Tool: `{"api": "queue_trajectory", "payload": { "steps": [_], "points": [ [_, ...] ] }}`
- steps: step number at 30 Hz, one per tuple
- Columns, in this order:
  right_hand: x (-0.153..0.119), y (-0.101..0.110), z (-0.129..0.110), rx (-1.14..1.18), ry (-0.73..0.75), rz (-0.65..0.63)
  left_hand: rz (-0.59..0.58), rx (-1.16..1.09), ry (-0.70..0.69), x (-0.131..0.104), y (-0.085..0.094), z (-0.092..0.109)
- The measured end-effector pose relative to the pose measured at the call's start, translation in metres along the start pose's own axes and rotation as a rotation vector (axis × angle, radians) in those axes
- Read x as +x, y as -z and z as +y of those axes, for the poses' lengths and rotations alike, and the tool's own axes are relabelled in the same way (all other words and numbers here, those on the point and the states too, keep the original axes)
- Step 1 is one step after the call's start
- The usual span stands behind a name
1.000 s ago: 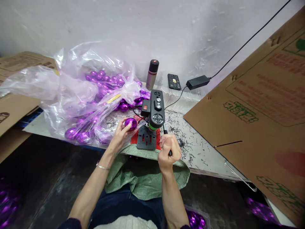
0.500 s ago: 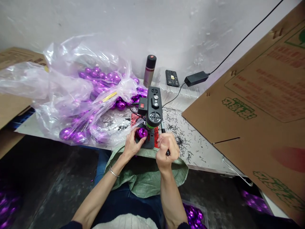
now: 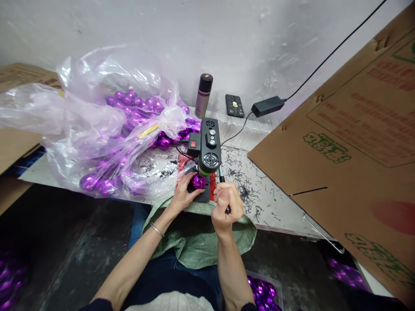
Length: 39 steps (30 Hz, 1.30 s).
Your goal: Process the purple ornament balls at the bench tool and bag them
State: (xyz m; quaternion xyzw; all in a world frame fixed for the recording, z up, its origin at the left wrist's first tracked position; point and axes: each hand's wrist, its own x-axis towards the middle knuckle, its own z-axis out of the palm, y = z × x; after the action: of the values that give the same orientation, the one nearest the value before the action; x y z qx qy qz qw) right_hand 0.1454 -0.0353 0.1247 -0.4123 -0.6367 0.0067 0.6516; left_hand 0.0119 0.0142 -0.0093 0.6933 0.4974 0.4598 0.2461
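Moved rightward since the earlier frame, the shiny purple faceted ball [image 3: 199, 182] sits over the black metal plate [image 3: 205, 197], beside the green ring [image 3: 204, 172] of the black two-grilled machine [image 3: 210, 147]. Round, without a long axis, it lies just right of the nearer left hand [image 3: 183, 193], whose thumb and fingers grip it; the right hand [image 3: 228, 204] clenches the black lever handle [image 3: 221, 178].
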Motion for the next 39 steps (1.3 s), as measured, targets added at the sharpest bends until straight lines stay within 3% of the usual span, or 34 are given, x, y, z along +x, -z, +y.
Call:
{"api": "queue_trajectory", "payload": {
  "steps": [13, 31, 39],
  "points": [
    [-0.033, -0.008, 0.026, 0.0, 0.079, 0.023, 0.029, 0.01, -0.057, 0.0, -0.003, -0.004],
    [-0.048, -0.015, 0.035, -0.008, 0.068, 0.087, 0.042, 0.009, -0.059, -0.002, -0.006, -0.004],
    [-0.054, -0.018, 0.047, -0.035, 0.131, 0.103, 0.054, 0.003, -0.062, -0.001, -0.006, -0.003]
  ]
}}
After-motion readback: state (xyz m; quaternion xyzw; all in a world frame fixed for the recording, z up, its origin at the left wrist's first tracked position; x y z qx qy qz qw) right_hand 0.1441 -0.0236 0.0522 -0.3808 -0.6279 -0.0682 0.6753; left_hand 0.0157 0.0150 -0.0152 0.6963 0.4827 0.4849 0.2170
